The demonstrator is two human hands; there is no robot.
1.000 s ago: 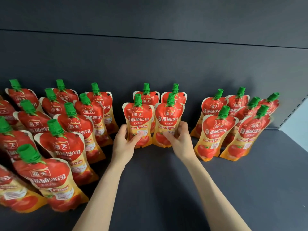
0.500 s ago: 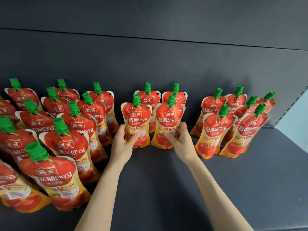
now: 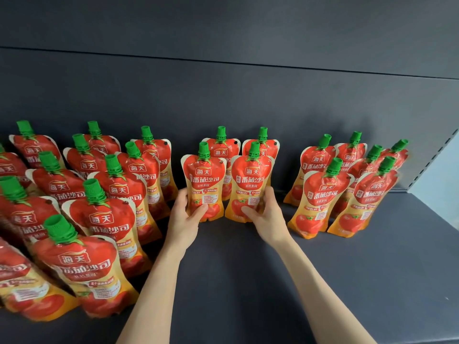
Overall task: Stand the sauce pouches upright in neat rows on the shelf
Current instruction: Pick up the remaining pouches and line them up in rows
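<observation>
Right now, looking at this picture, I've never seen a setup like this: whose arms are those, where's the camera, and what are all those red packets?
There is no machine here: the grip is a person's two bare hands. The picture comes from a camera worn on the person's head, looking forward and down. The left hand holds one red sauce pouch with a green cap. The right hand holds the pouch beside it. Both are upright on the dark shelf. Two more pouches stand right behind them. A larger group stands to the left and a smaller group to the right.
</observation>
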